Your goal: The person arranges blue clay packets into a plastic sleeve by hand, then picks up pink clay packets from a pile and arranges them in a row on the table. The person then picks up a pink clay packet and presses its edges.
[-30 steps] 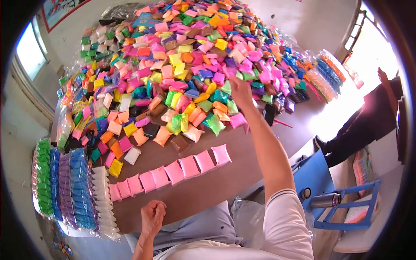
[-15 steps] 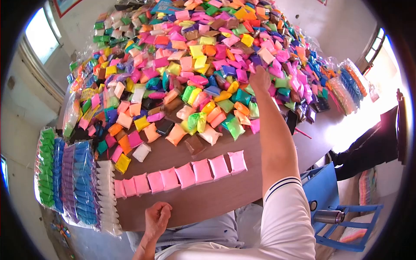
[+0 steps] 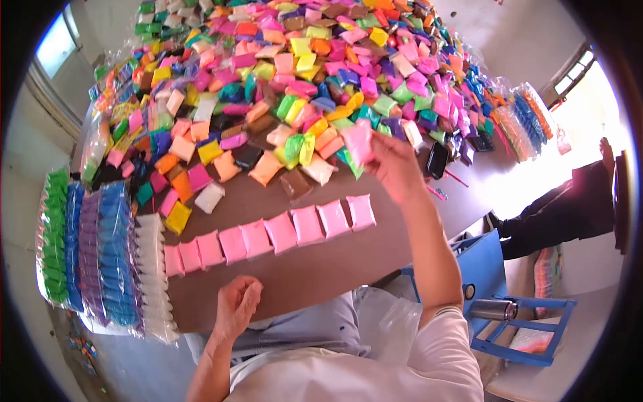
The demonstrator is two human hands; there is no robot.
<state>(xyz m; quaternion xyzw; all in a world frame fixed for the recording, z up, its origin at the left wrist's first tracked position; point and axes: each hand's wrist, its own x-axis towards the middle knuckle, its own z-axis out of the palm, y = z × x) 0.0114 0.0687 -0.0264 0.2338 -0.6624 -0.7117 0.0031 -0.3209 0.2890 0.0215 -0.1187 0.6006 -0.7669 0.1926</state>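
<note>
My right hand (image 3: 395,164) pinches a pink packet (image 3: 358,142) by its right side, raised just in front of the heap of coloured packets (image 3: 301,84). Below it, a slanting row of several pink packets (image 3: 281,232) lies on the brown table (image 3: 295,281). My left hand (image 3: 238,305) hovers by the table's near edge, fingers curled closed, with nothing visible in them. It is apart from the row.
Bagged stacks of green packets (image 3: 55,234), blue packets (image 3: 114,248) and white packets (image 3: 153,281) stand along the left edge. A dark phone-like object (image 3: 437,159) lies on the right. Beyond are a blue chair (image 3: 462,261), a metal flask (image 3: 494,309) and another person's leg (image 3: 546,214).
My right hand has drawn back from the heap towards me and now holds a pink packet. My left hand stays curled near the edge. The whole view has shifted slightly.
</note>
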